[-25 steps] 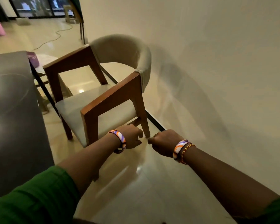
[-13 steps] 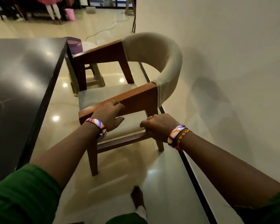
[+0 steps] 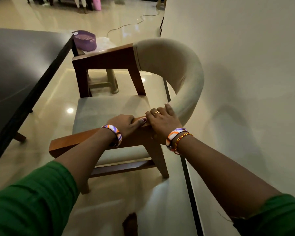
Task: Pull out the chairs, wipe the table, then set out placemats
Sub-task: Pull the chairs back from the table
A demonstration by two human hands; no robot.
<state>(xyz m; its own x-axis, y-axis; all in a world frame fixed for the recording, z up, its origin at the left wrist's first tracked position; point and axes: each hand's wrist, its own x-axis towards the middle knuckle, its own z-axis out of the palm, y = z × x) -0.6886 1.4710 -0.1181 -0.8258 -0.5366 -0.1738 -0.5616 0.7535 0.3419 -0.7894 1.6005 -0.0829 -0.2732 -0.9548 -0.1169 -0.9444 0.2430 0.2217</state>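
Here the left hand [image 3: 124,122] and the right hand [image 3: 162,120] both grip the near wooden armrest of the brown wooden chair with a curved beige padded back [image 3: 174,72], fingers [image 3: 153,112] curled over its top. The dark glossy desk [image 3: 20,65] lies left of them.

Upright wood-framed chair [image 3: 129,106] beside dark table [image 3: 20,68]

Chair [image 3: 109,106] under the hands has reddish-brown wood arms with a beige seat and curved back. Bench [image 3: 24,65] off to the left of the left hand [image 3: 124,123] is near black. Purple basket [image 3: 85,40] beyond. Both sleeves [image 3: 29,205] green, bangles [image 3: 114,133] striped orange, purple and white. Cream glossy floor [image 3: 46,103].
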